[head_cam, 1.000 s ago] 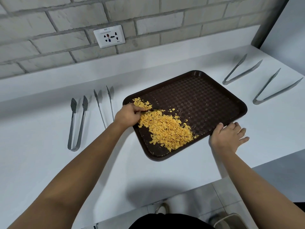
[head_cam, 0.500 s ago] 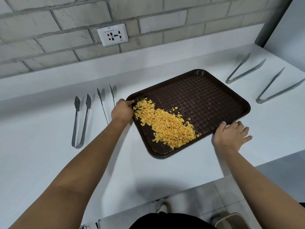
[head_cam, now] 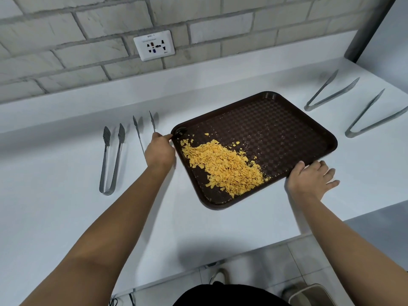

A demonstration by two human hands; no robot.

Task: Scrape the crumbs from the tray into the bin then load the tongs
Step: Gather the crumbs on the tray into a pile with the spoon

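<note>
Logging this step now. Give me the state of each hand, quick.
Left hand: fingers curled, gripping the tray at its far-left corner.
Right hand: open, fingers straight, resting against the tray's near edge.

Tray [head_cam: 287,129]: dark brown, checkered texture. Crumbs [head_cam: 223,166]: yellow-orange. Counter [head_cam: 66,217]: white. Tongs [head_cam: 111,157]: grey metal. Wall [head_cam: 88,23], upper frame: pale grey brick pattern.
</note>
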